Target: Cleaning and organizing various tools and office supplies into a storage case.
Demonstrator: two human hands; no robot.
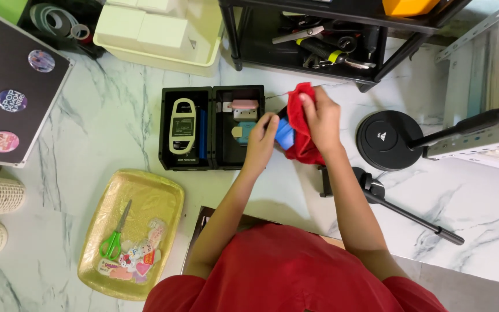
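On a white marble-patterned surface [105, 121], centre of view, both hands meet just right of an open black case [212, 127]. Left hand [263, 136]: fingers curled round a small blue object [285, 133], gripping it from the left side. Right hand [320, 117]: fingers closed on a red cloth [301, 138], pressing it against the blue object; cloth bunched, hanging below the hand. Exact shape of the blue object cannot be told, mostly covered. Case lies flat, two halves side by side, holding a pale green tool on the left and small pink and teal pieces on the right. Lower left, well apart: gold tray [163, 196] with green-handled scissors [114, 234] and assorted stickers. Right of the hands: round black stand base [389, 140]. Above: black shelf [319, 43] with hand tools
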